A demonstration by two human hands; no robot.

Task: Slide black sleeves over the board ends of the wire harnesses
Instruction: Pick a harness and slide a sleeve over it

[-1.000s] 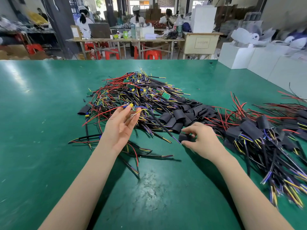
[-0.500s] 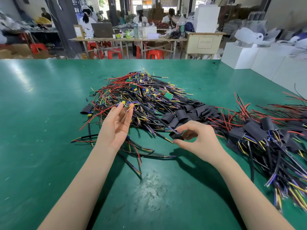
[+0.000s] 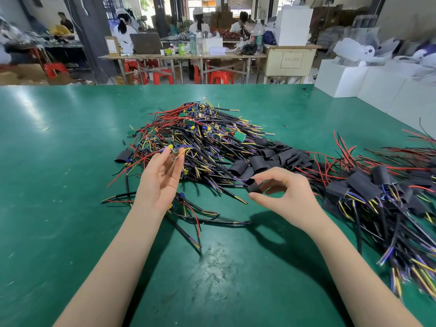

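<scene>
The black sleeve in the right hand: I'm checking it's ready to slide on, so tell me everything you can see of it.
The black sleeve is a short, matte tube that looks like soft plastic or rubber. The right hand pinches it between thumb and forefinger, above the green table. Its open mouth faces up and left, toward the wire pile. A dark wire seems to meet its upper edge; whether it enters is unclear. No board is inside it yet.

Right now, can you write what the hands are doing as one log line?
left hand: holds harness board end | right hand: pinches black sleeve | sleeve not yet on board | unsleeved pile behind
</scene>
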